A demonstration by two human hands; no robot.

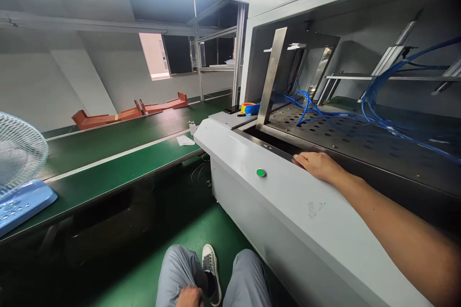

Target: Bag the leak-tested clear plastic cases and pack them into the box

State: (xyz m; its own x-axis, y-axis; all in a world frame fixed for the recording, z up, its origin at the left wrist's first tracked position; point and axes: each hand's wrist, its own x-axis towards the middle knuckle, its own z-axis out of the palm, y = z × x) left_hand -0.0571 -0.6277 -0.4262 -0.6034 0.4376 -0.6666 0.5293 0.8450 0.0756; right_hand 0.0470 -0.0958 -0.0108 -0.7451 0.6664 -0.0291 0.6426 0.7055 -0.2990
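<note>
Apparently the right hand (317, 164) rests on the edge of the slot (276, 141) and the left hand (189, 297) by the leg (172, 268), neither grip certain, so best mind the fingertips where it parts white ledge (288, 201) from holed plate (319, 128).

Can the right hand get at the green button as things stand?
Likely yes: the right hand rests by the dark slot, near the green button, with only white panel visible between them.
</note>
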